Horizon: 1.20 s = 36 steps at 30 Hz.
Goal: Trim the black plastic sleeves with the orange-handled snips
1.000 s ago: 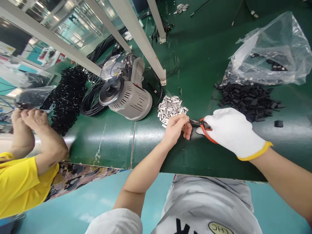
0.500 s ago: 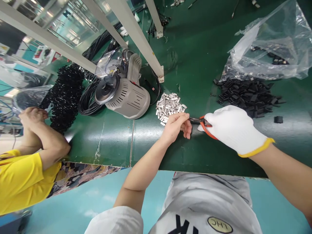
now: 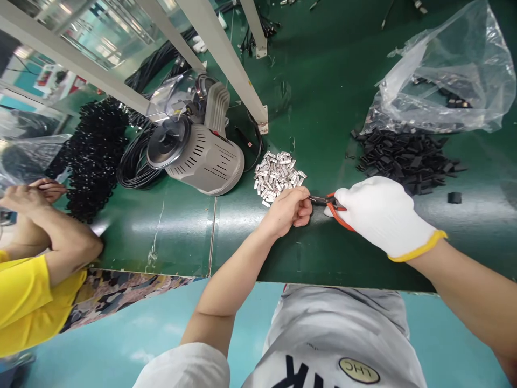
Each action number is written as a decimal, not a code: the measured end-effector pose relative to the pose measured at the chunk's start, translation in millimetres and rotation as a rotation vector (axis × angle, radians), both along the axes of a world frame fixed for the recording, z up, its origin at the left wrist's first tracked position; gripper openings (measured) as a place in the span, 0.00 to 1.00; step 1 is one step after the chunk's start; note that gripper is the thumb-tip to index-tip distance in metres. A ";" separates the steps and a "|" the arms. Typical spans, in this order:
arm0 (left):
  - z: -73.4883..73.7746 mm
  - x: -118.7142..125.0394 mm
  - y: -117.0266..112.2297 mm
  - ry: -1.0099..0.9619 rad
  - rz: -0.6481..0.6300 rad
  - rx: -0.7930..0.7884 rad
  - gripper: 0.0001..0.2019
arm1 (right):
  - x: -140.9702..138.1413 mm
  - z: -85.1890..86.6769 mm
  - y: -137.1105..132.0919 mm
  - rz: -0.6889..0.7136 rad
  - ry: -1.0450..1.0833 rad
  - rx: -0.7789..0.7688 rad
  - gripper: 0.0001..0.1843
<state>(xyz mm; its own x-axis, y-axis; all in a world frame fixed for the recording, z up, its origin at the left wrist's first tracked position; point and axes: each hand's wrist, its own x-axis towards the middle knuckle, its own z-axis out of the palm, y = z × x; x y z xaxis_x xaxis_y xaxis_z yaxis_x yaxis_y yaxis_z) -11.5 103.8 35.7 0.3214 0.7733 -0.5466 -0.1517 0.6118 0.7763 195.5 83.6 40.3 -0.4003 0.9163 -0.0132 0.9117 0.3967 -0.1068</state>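
My right hand (image 3: 383, 213), in a white glove with a yellow cuff, grips red-handled pliers (image 3: 332, 207) whose jaws point left. My bare left hand (image 3: 287, 209) is closed in a pinch at the jaw tips, holding something too small to make out. Both hands rest over the green table (image 3: 181, 231) near its front edge. A pile of small silver metal pieces (image 3: 277, 173) lies just beyond my left hand. A heap of small black plastic pieces (image 3: 406, 153) spreads behind my right hand.
A clear plastic bag (image 3: 448, 75) lies at the back right. A grey round machine (image 3: 197, 153) stands left of centre, with coiled black cables (image 3: 133, 161) and a black heap (image 3: 92, 156) beside it. White frame posts (image 3: 226, 64) cross above. A co-worker in yellow (image 3: 32, 291) works at left.
The view has drifted slightly, shifting everything left and up. My left hand's fingers have curled tighter at the pliers' tip. The co-worker's arms have moved left.
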 end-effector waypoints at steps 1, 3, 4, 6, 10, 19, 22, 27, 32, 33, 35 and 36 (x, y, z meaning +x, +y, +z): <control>0.6 -0.6 1.0 -0.006 0.002 -0.023 0.10 | -0.9 0.8 0.2 -0.004 -0.003 -0.008 0.27; 0.7 -2.5 3.2 -0.022 -0.003 -0.073 0.10 | -2.3 2.4 0.2 -0.015 -0.016 -0.034 0.27; 0.4 -3.6 4.1 -0.031 -0.014 -0.098 0.10 | -2.7 2.9 0.1 -0.017 -0.021 -0.047 0.27; -0.1 -5.3 5.6 -0.051 -0.037 -0.133 0.10 | -2.8 3.0 -0.3 -0.018 -0.028 -0.058 0.28; 0.3 -5.0 5.6 -0.070 -0.026 -0.126 0.10 | -1.4 0.1 -1.0 -0.021 -0.039 -0.058 0.28; 4.4 -1.7 4.0 -0.068 -0.024 -0.085 0.09 | -6.3 2.7 0.7 -0.097 -0.073 -0.166 0.31; 5.4 -2.5 3.3 -0.058 -0.026 -0.052 0.09 | -7.6 5.5 4.4 -0.059 -0.072 -0.220 0.32; 3.0 -4.3 1.4 -0.026 -0.044 0.091 0.11 | -5.9 9.7 10.9 -0.017 -0.001 -0.289 0.31; 0.7 -5.4 -0.3 0.002 -0.036 0.249 0.13 | -1.1 11.8 14.9 -0.073 0.314 -0.618 0.34; 0.7 -5.5 -0.8 0.001 -0.030 0.273 0.13 | -0.9 12.8 15.0 -0.101 0.397 -0.717 0.34; 1.3 -5.7 -2.0 -0.002 -0.013 0.326 0.13 | -1.4 16.6 14.9 -0.143 0.567 -0.886 0.32; 1.8 -5.9 -2.6 0.000 -0.005 0.354 0.13 | -2.1 19.3 14.8 -0.156 0.638 -0.945 0.31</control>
